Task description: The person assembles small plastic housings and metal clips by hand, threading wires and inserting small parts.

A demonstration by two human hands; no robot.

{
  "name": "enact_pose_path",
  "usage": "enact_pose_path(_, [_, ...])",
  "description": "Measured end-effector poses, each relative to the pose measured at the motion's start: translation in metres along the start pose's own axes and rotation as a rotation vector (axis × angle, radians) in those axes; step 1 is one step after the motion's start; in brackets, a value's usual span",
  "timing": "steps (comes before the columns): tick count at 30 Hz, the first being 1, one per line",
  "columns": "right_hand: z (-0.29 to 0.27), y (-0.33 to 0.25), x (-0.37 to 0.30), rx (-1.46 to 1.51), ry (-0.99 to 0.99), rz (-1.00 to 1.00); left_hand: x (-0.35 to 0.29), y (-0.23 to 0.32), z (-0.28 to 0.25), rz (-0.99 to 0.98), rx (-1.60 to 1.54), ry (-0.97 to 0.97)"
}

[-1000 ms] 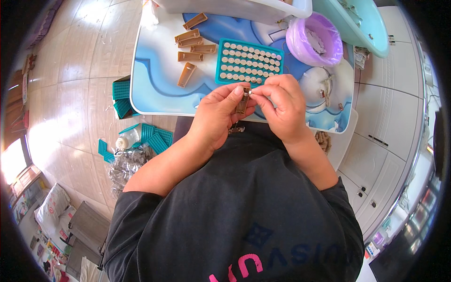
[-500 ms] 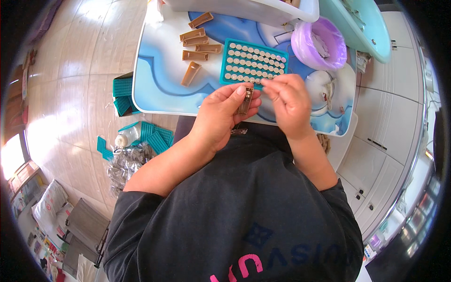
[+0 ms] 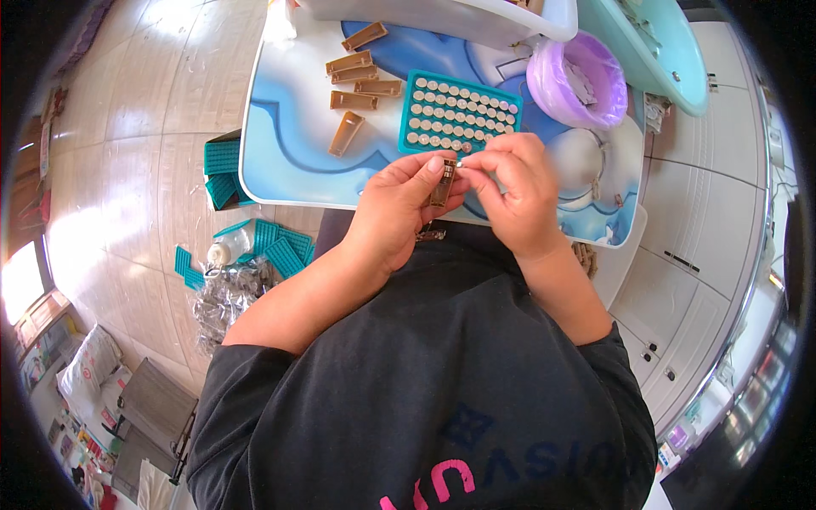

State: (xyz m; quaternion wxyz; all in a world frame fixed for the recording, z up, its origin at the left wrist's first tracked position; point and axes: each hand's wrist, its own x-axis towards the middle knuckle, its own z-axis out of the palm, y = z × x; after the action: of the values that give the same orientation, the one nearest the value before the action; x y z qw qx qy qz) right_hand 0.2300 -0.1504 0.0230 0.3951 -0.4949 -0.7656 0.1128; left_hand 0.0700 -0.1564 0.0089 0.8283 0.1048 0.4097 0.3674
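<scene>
My left hand (image 3: pixel 406 189) is closed around a narrow brown plastic casing (image 3: pixel 442 189), thumb on top and open side up. Small shiny parts show in the casing's upper end. Beside that end my right hand (image 3: pixel 516 191) pinches a small silvery piece (image 3: pixel 460 164), its exact shape too small to make out. Just beyond both hands lies a teal tray (image 3: pixel 405 110) with rows of small round silvery discs (image 3: pixel 450 113) that look like button cells. To its left, several more brown casings (image 3: pixel 354 100) lie loose on the blue and white table (image 3: pixel 289 161).
At the table's right back stands a purple bin (image 3: pixel 544 89) lined with a bag, near a turquoise basin (image 3: pixel 693 76). A white tub (image 3: pixel 442 21) sits at the far edge. On the floor at left are teal trays (image 3: pixel 285 255), a bottle (image 3: pixel 223 252) and a grey plastic bag (image 3: pixel 225 297).
My right hand has come from the tray's near edge toward me and left, bringing the small silvery piece to the casing. My left hand has hardly moved.
</scene>
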Motion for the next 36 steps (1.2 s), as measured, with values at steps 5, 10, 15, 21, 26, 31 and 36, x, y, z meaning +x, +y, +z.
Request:
enact_pose_path(5, [0.005, -0.005, -0.002, -0.001, -0.048, -0.033, -0.001, -0.004, -0.001, 0.035, -0.011, -0.024])
enact_pose_path(10, [0.012, -0.011, -0.003, 0.058, -0.044, -0.014, -0.007, -0.004, 0.001, 0.058, -0.018, -0.007])
enact_pose_path(15, [0.023, -0.017, -0.002, 0.071, -0.004, -0.020, -0.013, 0.000, -0.001, 0.118, 0.005, 0.019])
enact_pose_path(21, [0.026, -0.021, 0.020, 0.245, -0.145, -0.003, -0.022, 0.019, -0.017, 0.213, 0.080, 0.012])
enact_pose_path(26, [0.047, -0.013, 0.059, 0.083, -0.103, -0.265, -0.028, 0.030, -0.033, 0.226, 0.050, 0.101])
enact_pose_path(31, [0.079, -0.013, 0.075, -0.154, -0.366, -0.522, -0.039, 0.037, -0.036, 0.271, -0.029, 0.116])
enact_pose_path(36, [0.086, -0.010, 0.078, -0.114, -0.350, -0.539, -0.045, 0.042, -0.032, 0.264, -0.053, 0.123])
